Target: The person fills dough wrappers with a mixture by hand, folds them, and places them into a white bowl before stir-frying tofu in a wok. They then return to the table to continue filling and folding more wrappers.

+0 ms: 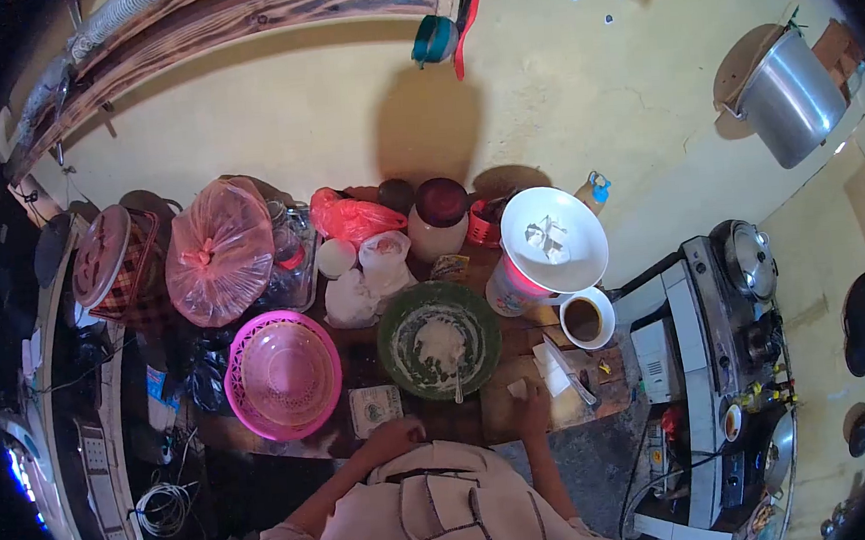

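A green bowl holds white flour-like powder, with a spoon leaning at its near rim. My left hand rests at the table's near edge, below a square printed packet, its fingers lying loosely with nothing visible in them. To the right of the bowl, my right hand is low over the table, its fingertips closed at a small white piece. A knife lies on white paper just beyond that hand.
A pink basket stands left of the bowl. Behind are a tied plastic bag, white bags and a dark-lidded jar. A white basin sits raised beside a cup of brown liquid. At right is a stove.
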`<action>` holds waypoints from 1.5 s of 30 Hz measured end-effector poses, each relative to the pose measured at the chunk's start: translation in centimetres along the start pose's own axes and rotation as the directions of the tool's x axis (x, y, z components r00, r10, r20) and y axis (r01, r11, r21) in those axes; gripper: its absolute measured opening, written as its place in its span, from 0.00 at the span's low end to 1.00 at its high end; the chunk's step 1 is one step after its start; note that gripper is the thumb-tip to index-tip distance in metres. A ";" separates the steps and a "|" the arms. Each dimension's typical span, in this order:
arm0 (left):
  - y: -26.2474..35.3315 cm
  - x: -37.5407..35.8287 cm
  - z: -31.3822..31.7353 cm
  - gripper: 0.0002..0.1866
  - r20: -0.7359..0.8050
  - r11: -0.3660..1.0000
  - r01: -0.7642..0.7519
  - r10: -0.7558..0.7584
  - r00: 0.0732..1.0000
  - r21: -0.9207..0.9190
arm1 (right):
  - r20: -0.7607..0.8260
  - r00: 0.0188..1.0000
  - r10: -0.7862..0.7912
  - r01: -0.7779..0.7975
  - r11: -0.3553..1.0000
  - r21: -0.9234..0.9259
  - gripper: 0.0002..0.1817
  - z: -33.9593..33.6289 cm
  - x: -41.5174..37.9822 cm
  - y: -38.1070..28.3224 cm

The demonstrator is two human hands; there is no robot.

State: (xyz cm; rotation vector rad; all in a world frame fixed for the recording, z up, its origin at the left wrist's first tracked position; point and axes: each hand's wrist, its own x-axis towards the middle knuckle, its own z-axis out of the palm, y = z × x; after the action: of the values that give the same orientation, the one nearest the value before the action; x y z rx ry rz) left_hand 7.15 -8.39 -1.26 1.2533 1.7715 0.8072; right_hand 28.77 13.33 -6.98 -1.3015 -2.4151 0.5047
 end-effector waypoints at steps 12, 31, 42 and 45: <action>0.8 0.4 0.2 0.06 -0.141 0.996 -0.089 0.089 0.986 0.007 | 0.199 0.980 0.015 0.002 0.996 -0.088 0.27 0.8 2.9 2.7; -3.2 3.4 -2.0 0.02 -0.393 0.575 -0.072 -0.458 0.797 -0.815 | 0.343 0.907 -0.245 0.351 0.889 -0.294 0.16 -0.1 6.8 -12.7; -5.2 3.4 -3.3 0.08 -0.416 0.771 0.079 -0.423 0.805 -0.632 | 0.366 0.832 -0.417 0.536 0.777 -0.332 0.05 0.2 11.1 -10.2; -5.2 3.6 -3.4 0.13 -0.390 0.900 0.219 -0.369 0.843 -0.377 | 0.370 0.823 -0.431 0.553 0.758 -0.346 0.06 -1.8 11.8 -10.8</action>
State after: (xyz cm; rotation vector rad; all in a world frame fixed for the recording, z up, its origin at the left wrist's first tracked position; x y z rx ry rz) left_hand 1.18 -6.72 -4.90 0.5742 2.0297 1.2147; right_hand 15.71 18.00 1.23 -0.6811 -3.0849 -0.0349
